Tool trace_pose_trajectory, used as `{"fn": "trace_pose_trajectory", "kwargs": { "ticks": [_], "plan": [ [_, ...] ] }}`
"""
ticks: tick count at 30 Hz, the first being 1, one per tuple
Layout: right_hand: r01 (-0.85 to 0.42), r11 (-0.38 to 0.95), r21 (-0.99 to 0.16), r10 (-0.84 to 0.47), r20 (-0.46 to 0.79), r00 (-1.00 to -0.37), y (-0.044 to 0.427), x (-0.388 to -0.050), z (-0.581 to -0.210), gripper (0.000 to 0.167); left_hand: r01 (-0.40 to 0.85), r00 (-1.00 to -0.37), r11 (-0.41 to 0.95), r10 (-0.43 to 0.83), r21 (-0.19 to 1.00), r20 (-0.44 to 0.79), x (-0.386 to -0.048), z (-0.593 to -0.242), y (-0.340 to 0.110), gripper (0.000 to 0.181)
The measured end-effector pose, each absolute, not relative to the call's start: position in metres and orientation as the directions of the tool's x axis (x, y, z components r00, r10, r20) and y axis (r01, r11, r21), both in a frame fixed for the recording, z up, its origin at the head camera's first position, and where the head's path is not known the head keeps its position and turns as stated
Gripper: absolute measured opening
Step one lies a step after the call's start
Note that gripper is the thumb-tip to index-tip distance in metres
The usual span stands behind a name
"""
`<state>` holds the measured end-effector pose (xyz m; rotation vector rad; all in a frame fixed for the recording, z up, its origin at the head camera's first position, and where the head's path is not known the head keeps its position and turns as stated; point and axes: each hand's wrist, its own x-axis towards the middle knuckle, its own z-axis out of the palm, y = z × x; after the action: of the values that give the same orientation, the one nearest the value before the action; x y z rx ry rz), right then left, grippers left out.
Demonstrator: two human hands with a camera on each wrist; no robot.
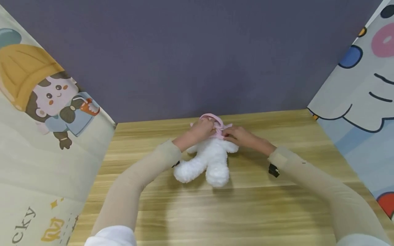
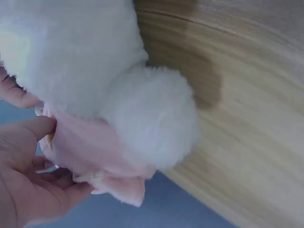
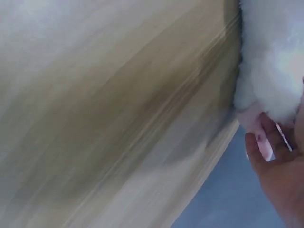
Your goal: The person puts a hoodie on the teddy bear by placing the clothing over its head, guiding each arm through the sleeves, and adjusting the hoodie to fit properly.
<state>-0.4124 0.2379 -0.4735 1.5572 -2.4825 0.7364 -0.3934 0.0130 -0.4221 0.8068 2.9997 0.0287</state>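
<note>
Left hand and right hand are both pinching the pink cloth on a white plush toy, lying toward the wooden table's far edge; the left panel is showing "cky"!

We find the left arm and the right arm extended forward, each bent partway along; the forearms slant inward toward each other; the left hand and right hand lie near each other, fingers bent and gripping; we note their backs turned upward.
</note>
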Motion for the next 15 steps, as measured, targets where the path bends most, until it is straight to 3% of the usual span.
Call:
{"fn": "trace_pose_trajectory", "kwargs": {
  "ticks": [3, 8, 11, 15],
  "plan": [
    [-0.867, 0.353, -0.351, -0.824, 0.322, -0.466, 0.242, -0.413, -0.477, 0.021, 0.495, -0.867, 0.868, 0.497, 0.046, -0.031, -0.392, -0.421, 0.010, 0.045],
    [-0.815, 0.416, -0.403, -0.740, 0.370, -0.561, 0.241, -0.412, -0.487, 0.041, 0.509, -0.844, 0.850, 0.523, 0.134, -0.119, -0.398, -0.417, -0.006, 0.052],
    [-0.784, 0.423, -0.454, -0.668, 0.429, -0.608, 0.231, -0.414, -0.493, 0.043, 0.506, -0.831, 0.840, 0.536, 0.196, -0.148, -0.404, -0.415, -0.019, 0.047],
    [-0.768, 0.355, -0.534, -0.627, 0.473, -0.619, 0.214, -0.419, -0.497, 0.049, 0.497, -0.821, 0.822, 0.549, 0.278, -0.154, -0.409, -0.411, -0.034, 0.037]
  ]
}}
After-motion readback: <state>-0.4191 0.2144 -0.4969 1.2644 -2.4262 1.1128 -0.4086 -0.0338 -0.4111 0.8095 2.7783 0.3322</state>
